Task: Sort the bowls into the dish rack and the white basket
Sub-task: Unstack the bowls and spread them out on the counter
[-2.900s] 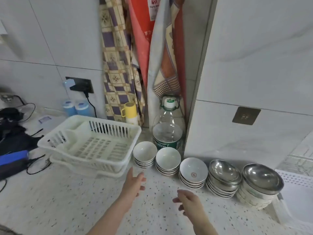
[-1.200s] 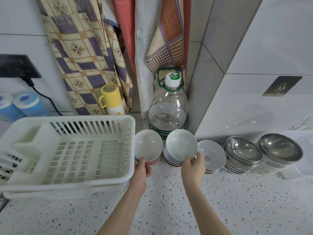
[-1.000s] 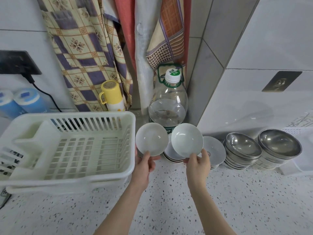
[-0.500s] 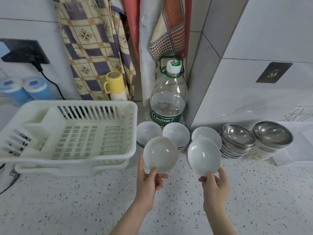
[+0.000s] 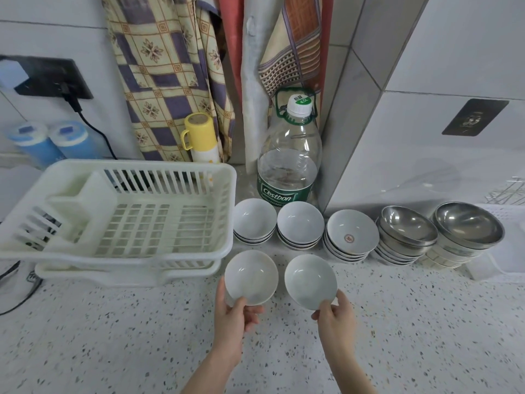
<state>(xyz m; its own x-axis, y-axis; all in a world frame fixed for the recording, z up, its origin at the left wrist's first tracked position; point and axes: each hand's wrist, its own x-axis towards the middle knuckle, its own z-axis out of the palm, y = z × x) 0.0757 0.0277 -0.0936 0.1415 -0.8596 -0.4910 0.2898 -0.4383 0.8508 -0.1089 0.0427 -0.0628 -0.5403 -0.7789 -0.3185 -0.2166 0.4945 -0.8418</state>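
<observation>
My left hand (image 5: 233, 317) grips a small white bowl (image 5: 251, 275) by its near rim, tilted toward me above the speckled counter. My right hand (image 5: 336, 315) holds a second white bowl (image 5: 309, 280) the same way, just to the right. Behind them stand three stacks of white bowls (image 5: 254, 224) (image 5: 300, 224) (image 5: 351, 234) and two stacks topped with steel bowls (image 5: 407, 230) (image 5: 467, 227). The empty cream dish rack (image 5: 199, 251) sits at the left. A white basket (image 5: 508, 263) shows partly at the right edge.
A large water bottle (image 5: 289, 169) stands in the corner behind the bowl stacks, beside a yellow flask (image 5: 200, 137). Two blue-lidded containers (image 5: 48, 140) and a plugged-in cable (image 5: 85, 120) sit behind the rack. Cloths hang on the wall above.
Both hands lifted one white bowl each off the two left stacks and drew them back toward me. In the last half second the two bowls came closer together and a little lower.
</observation>
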